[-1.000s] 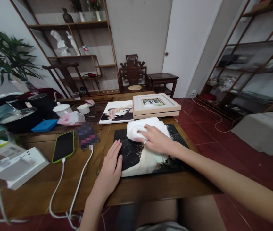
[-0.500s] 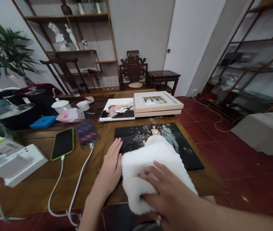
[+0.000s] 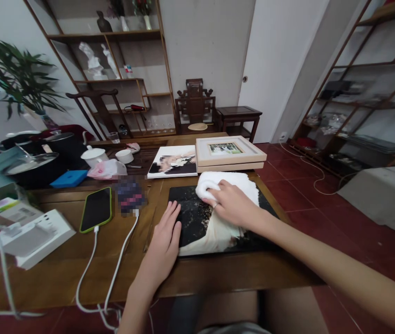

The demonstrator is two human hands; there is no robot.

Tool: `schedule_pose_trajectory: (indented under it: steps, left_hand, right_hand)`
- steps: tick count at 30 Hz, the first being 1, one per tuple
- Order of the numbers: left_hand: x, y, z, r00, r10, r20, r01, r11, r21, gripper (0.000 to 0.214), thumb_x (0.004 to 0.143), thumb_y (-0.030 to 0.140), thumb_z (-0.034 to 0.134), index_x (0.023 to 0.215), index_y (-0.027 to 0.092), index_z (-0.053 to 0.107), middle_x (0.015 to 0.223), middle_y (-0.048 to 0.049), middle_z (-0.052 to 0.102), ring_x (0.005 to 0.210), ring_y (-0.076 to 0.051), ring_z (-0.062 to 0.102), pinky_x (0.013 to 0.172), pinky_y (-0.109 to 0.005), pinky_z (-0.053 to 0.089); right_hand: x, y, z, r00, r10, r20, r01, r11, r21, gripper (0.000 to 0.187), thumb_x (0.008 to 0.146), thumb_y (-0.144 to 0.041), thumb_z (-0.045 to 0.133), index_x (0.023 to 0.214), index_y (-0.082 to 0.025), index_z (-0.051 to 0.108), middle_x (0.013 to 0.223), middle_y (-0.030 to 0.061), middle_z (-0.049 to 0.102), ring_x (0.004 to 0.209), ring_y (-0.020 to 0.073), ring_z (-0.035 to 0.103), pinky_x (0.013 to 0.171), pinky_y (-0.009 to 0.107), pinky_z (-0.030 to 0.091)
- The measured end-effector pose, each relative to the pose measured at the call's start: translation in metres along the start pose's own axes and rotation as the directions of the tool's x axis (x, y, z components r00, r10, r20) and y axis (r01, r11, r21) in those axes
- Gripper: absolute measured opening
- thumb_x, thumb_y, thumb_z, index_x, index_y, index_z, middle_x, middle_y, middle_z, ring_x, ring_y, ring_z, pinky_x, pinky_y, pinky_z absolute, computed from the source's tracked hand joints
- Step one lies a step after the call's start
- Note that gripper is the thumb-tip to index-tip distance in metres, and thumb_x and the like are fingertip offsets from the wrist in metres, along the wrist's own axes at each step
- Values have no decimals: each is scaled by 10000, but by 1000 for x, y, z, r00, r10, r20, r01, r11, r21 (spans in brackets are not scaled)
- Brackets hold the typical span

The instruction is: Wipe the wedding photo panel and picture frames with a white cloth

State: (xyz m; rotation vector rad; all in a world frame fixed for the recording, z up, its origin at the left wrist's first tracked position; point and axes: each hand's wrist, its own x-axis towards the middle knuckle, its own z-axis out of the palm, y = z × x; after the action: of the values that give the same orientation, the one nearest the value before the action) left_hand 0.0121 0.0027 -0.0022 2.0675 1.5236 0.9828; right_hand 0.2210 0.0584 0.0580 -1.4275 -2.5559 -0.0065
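Observation:
A dark wedding photo panel (image 3: pixel 188 220) lies flat on the wooden table (image 3: pixel 267 273) in front of me. My left hand (image 3: pixel 165 239) rests on its left edge with the fingers stretched out. My right hand (image 3: pixel 234 204) is closed on a fluffy white cloth (image 3: pixel 244 183), pressed against the far part of the panel. The couple in the picture is hidden under the cloth and hand; the long pale dress still shows nearer to me.
Behind the panel are a white-edged photo print (image 3: pixel 173 162) and stacked pale frames (image 3: pixel 232 160). To the left lie a charging phone (image 3: pixel 96 209), white cables (image 3: pixel 114 273), a white box (image 3: pixel 44 239), a blue box (image 3: pixel 68 178) and dark pots (image 3: pixel 32 169).
My right hand has pushed the white cloth away from me, from the panel's near side to its far side. The near part is uncovered now. My left hand stays at the left edge.

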Motion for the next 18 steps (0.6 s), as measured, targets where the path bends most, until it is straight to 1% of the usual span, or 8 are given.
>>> schedule_pose_trajectory:
  steps: [3, 6, 8, 9, 11, 14, 16, 18]
  left_hand:
    - [-1, 5, -5, 998, -2, -69, -4, 996, -90, 447, 963, 349, 291, 1377, 222, 401, 1504, -48, 318, 1401, -180, 221, 1147, -415, 174]
    - [-1, 5, -8, 992, 16, -125, -31, 992, -119, 462, 971, 357, 246, 1388, 218, 387, 1508, -48, 308, 1397, -181, 233, 1149, -403, 166]
    - [-1, 3, -8, 991, 38, -128, -52, 993, -108, 478, 975, 354, 202, 1393, 206, 381, 1510, -52, 304, 1400, -182, 223, 1150, -401, 157]
    - [-1, 2, -7, 991, 43, -126, -55, 994, -99, 485, 976, 351, 186, 1397, 203, 376, 1511, -53, 301, 1403, -182, 214, 1150, -399, 155]
    - [-1, 2, -5, 993, 36, -111, -43, 997, -63, 485, 972, 354, 208, 1408, 203, 357, 1512, -58, 297, 1403, -187, 214, 1147, -399, 171]
    - [-1, 2, -1, 997, 52, -49, -49, 998, 48, 493, 944, 348, 339, 1415, 200, 346, 1487, -82, 346, 1376, -214, 290, 1129, -415, 238]
    - [-1, 2, 2, 995, 93, -24, -90, 990, 107, 478, 930, 325, 375, 1383, 175, 403, 1440, -105, 421, 1336, -228, 369, 1106, -426, 295]
    - [0, 0, 3, 991, 131, -23, -126, 983, 134, 444, 927, 299, 373, 1337, 156, 466, 1394, -116, 479, 1304, -230, 420, 1085, -431, 337]
  right_hand:
    - [-9, -28, 4, 988, -153, -11, 154, 986, 64, 288, 941, -336, 415, 984, -164, 641, 899, 118, 627, 918, 263, 496, 781, 369, 384]
    - [-29, -55, 8, 943, -331, -27, 331, 933, 142, 200, 886, -307, 502, 949, -177, 640, 934, 104, 622, 958, 268, 476, 870, 426, 358]
    - [-46, -65, 8, 912, -408, -29, 406, 893, 195, 190, 862, -294, 528, 986, -187, 624, 974, 92, 619, 977, 267, 470, 933, 467, 321]
    - [-54, -67, 7, 908, -419, -26, 414, 882, 225, 193, 859, -293, 532, 998, -191, 618, 985, 87, 618, 982, 263, 471, 954, 475, 308]
    - [-69, -63, 3, 922, -386, -23, 377, 883, 281, 168, 848, -291, 546, 954, -189, 627, 981, 87, 614, 986, 257, 479, 963, 459, 314]
    - [-79, -44, -2, 966, -258, -24, 253, 919, 303, 147, 846, -258, 539, 901, -174, 647, 966, 107, 602, 983, 255, 494, 908, 405, 373]
    - [-76, -28, -3, 985, -169, -41, 174, 950, 259, 202, 885, -259, 483, 950, -167, 651, 966, 121, 594, 977, 262, 500, 867, 400, 393]
    - [-66, -13, -4, 994, -100, -45, 107, 974, 199, 267, 929, -281, 415, 1002, -163, 643, 958, 125, 592, 963, 264, 503, 846, 403, 397]
